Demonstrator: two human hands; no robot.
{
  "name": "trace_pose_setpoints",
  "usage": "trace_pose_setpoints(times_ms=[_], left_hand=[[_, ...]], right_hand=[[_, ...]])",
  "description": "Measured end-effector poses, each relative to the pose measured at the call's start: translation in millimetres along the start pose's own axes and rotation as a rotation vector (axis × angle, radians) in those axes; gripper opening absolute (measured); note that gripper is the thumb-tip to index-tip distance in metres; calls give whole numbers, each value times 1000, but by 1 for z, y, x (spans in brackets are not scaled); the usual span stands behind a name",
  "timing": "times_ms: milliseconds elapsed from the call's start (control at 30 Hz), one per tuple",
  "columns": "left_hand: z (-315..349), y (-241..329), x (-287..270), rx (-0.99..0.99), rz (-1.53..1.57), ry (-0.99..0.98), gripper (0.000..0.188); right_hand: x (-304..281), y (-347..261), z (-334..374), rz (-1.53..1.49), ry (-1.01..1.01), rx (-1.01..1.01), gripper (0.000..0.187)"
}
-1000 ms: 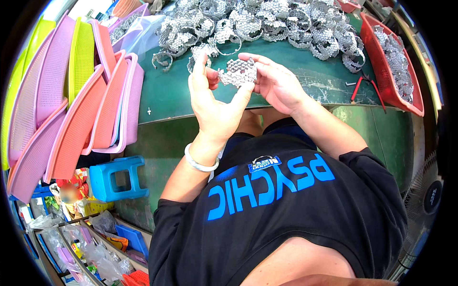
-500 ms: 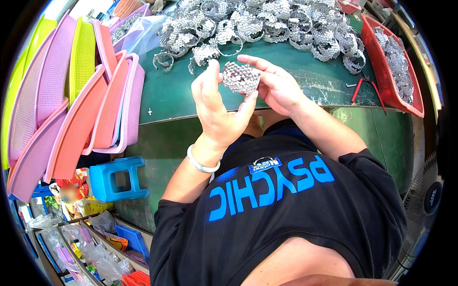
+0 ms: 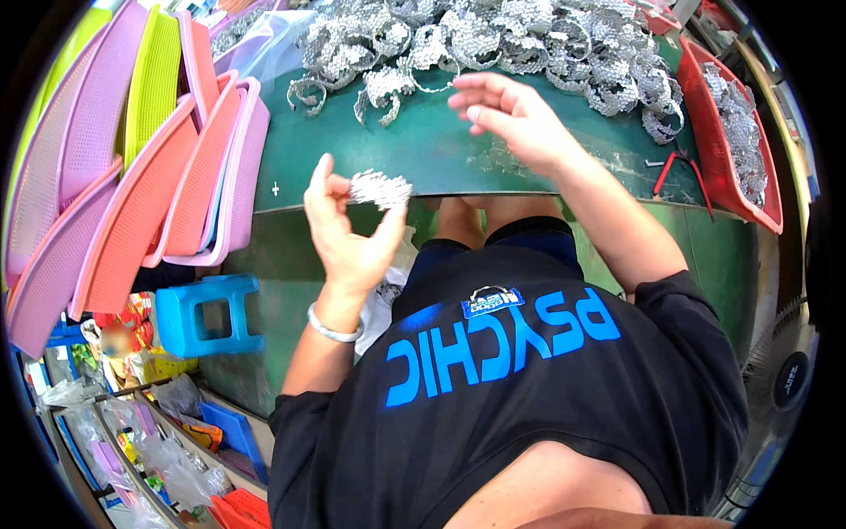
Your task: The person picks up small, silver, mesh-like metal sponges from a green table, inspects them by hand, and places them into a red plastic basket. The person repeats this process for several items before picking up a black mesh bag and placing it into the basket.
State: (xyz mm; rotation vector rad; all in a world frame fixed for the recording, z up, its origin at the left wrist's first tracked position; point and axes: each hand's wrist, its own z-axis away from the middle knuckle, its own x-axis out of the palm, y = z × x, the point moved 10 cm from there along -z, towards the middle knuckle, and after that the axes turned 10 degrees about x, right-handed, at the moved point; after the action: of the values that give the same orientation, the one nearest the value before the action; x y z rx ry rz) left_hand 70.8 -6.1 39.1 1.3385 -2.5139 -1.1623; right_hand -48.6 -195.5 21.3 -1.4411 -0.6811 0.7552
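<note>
My left hand (image 3: 348, 242) pinches a silver metal band (image 3: 381, 189), made of many small scale-like pieces, between thumb and fingers. It is held at the table's front edge. My right hand (image 3: 520, 119) is away from that band, fingers stretched out and apart, over the green table (image 3: 352, 154). It holds nothing and is nearest to a large pile of similar curled silver bands (image 3: 529, 44) at the back. One loose curled band (image 3: 384, 93) lies in front of the pile.
Stacked pink, purple and green plastic baskets (image 3: 132, 185) stand at the left, above a blue stool (image 3: 207, 317). At the right, red-handled pliers (image 3: 683, 172) lie beside a red basket (image 3: 705, 115) of silver bands. A whitish plastic bag (image 3: 377, 317) shows beside my left wrist.
My hands have parted. The left one has drawn the silver band down and to the left, while the right one has let go and moved up toward the pile.
</note>
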Motion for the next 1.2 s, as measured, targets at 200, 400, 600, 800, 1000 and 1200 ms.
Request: trace_pose_setpoints(times_ms=[200, 400, 600, 800, 1000, 1200], left_hand=[[113, -96, -64, -460, -175, -28, 79], [224, -169, -93, -838, -630, -258, 80], [294, -208, -74, -816, -614, -424, 79], [270, -206, -58, -573, -717, -478, 63], [56, -57, -20, -104, -271, -275, 7], [-86, -74, -26, 38, -683, -138, 80]], right_hand=[[-6, -22, -34, 706, 171, -192, 35], [29, -55, -42, 931, 228, -649, 31], [37, -71, -62, 1049, 230, -640, 28], [40, -79, -65, 1057, 210, -601, 28], [45, -78, -63, 1042, 212, -644, 24], [53, -78, -47, 983, 168, -621, 26]])
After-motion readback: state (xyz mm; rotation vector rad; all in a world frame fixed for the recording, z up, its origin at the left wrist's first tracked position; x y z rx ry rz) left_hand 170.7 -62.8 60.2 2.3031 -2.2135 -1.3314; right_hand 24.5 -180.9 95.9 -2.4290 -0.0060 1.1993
